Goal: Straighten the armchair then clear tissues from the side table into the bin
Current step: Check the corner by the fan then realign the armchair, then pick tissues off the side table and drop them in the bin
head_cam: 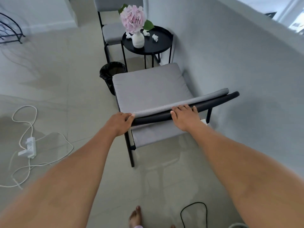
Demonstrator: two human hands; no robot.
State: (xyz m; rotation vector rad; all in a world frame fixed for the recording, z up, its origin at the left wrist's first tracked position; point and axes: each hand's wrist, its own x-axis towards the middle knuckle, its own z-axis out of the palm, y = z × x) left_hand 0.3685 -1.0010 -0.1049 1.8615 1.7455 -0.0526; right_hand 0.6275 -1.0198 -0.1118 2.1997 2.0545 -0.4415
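A grey-cushioned armchair (149,88) with a black tube frame stands in front of me, angled toward the wall on the right. My left hand (120,123) grips the left end of its black top rail. My right hand (185,116) is closed over the same rail further right. Beyond the chair is a round black side table (162,45) with crumpled white tissues (155,37) on it beside a white vase (138,39) of pink flowers. A black bin (109,72) with a liner stands on the floor left of the chair.
A second grey chair (111,32) stands behind the side table. A white power strip (29,147) with looping cables lies on the floor at left. A black cable (194,211) curls near my bare foot (135,217). The wall runs along the right.
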